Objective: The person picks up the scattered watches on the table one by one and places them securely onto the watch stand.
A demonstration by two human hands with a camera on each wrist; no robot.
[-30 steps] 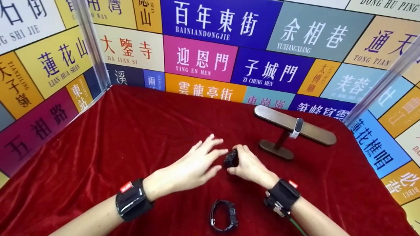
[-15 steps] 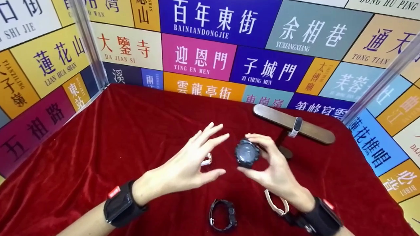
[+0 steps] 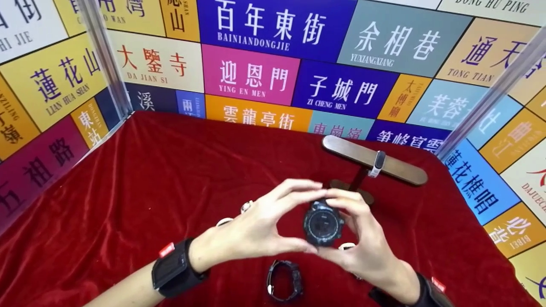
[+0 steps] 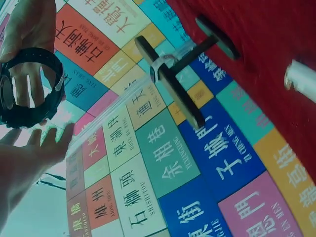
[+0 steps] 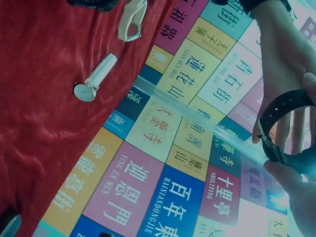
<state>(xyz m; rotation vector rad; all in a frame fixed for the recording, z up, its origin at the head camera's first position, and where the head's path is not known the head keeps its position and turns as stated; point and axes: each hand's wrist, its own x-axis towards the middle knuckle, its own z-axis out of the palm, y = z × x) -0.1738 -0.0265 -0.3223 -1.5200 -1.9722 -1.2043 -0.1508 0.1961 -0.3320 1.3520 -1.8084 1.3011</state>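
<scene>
A black digital watch (image 3: 323, 224) is held up above the red cloth, its round face toward the head camera. My right hand (image 3: 369, 236) grips it from the right side, fingers at the top and thumb below. From the other side my left hand (image 3: 260, 226) curves round it, fingertips by its upper edge and thumb by its lower edge. In the left wrist view the watch's strap (image 4: 52, 106) forms a loop between both hands. The right wrist view shows the holed strap (image 5: 284, 111) with the left fingers behind it.
On the cloth (image 3: 170, 170) lies another black watch (image 3: 285, 281). A white-strapped watch (image 5: 91, 86) and a cream-strapped one (image 5: 131, 22) lie nearby, partly hidden by the hands in the head view. Behind stands a wooden T-shaped stand (image 3: 401, 169) with a fitness band (image 3: 377, 163) on it.
The right hand has lifted the black watch from the cloth and turned its face toward the head camera. The left hand has moved right, from spread fingers to the watch's side.
</scene>
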